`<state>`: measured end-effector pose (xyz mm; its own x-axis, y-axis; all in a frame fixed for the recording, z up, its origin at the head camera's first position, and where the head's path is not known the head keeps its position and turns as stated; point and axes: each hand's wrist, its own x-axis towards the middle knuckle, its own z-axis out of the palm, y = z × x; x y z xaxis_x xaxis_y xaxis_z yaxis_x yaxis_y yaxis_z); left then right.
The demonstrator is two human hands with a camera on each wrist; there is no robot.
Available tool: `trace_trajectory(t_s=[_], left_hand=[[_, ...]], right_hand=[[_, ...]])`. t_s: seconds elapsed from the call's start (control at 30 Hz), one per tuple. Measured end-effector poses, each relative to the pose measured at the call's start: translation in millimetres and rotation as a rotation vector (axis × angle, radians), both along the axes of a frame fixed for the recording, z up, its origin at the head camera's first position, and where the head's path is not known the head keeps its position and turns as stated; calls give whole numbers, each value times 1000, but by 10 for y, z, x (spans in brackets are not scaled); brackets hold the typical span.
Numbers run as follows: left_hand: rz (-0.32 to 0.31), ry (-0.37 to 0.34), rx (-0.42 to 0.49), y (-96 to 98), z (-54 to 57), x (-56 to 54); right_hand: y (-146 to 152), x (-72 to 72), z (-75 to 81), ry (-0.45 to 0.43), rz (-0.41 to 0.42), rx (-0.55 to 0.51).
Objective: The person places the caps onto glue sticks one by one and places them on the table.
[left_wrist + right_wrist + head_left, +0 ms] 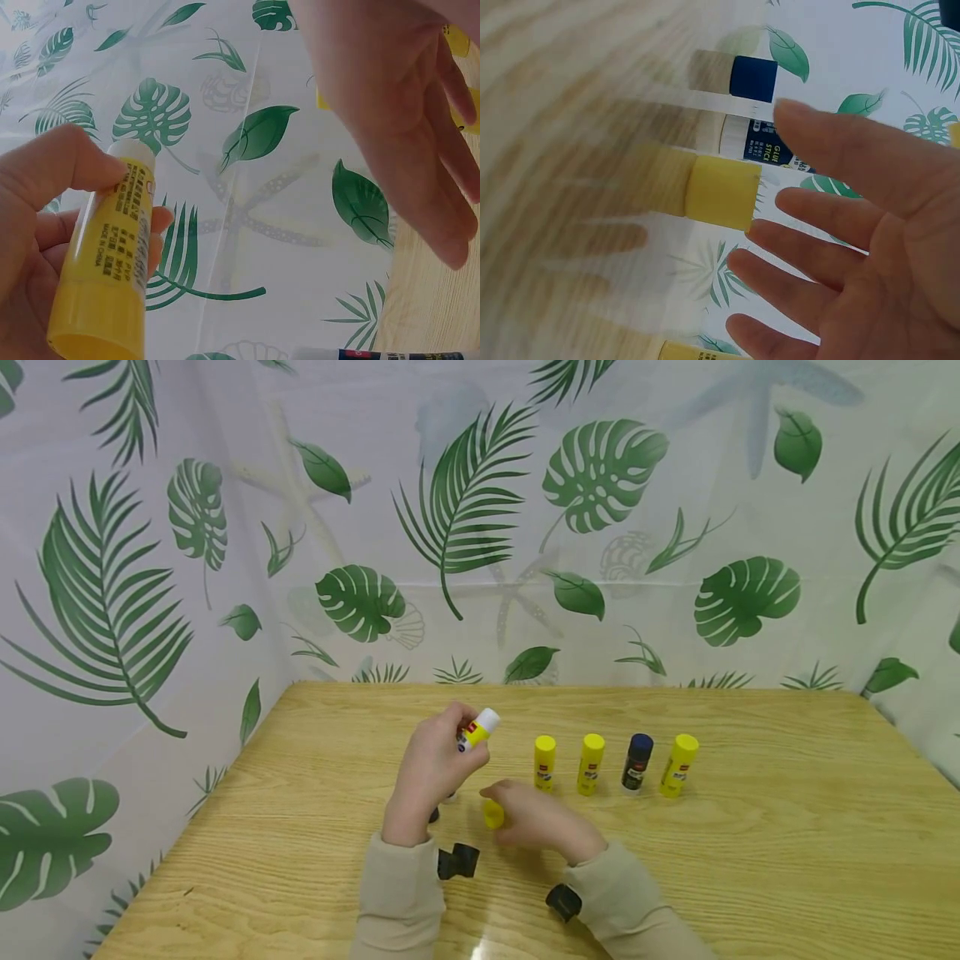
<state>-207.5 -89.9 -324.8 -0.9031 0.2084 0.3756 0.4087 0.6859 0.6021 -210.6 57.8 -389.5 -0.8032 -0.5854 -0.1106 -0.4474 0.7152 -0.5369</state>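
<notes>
My left hand (429,768) holds a yellow glue stick (476,732) with its cap off, the white end tilted up and to the right. In the left wrist view, thumb and fingers wrap round the yellow barrel (112,247). My right hand (542,818) is low over the table beside a loose yellow cap (492,815). Its fingers (795,247) are spread and fairly straight in the right wrist view, fingertips right at the edge of the yellow cap (724,193). Behind that cap are a blue cap (754,79) and a dark-labelled glue stick (769,144), mostly hidden by my left hand from above.
To the right stand a yellow glue stick (544,764), a second yellow one (591,765), a dark blue one (637,763) and another yellow one (678,766) in a row. A leaf-patterned cloth (480,635) hangs behind the wooden table (337,727).
</notes>
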Motion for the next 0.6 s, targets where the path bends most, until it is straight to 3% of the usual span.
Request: trace_trajectory(t_s=[0.37, 0.6], left_hand=[[-35, 4, -35, 4, 2, -2], [-50, -2, -42, -1, 5, 3]], right_hand=[[-29, 5, -33, 14, 19, 96], [-32, 30, -6, 27, 20, 93]])
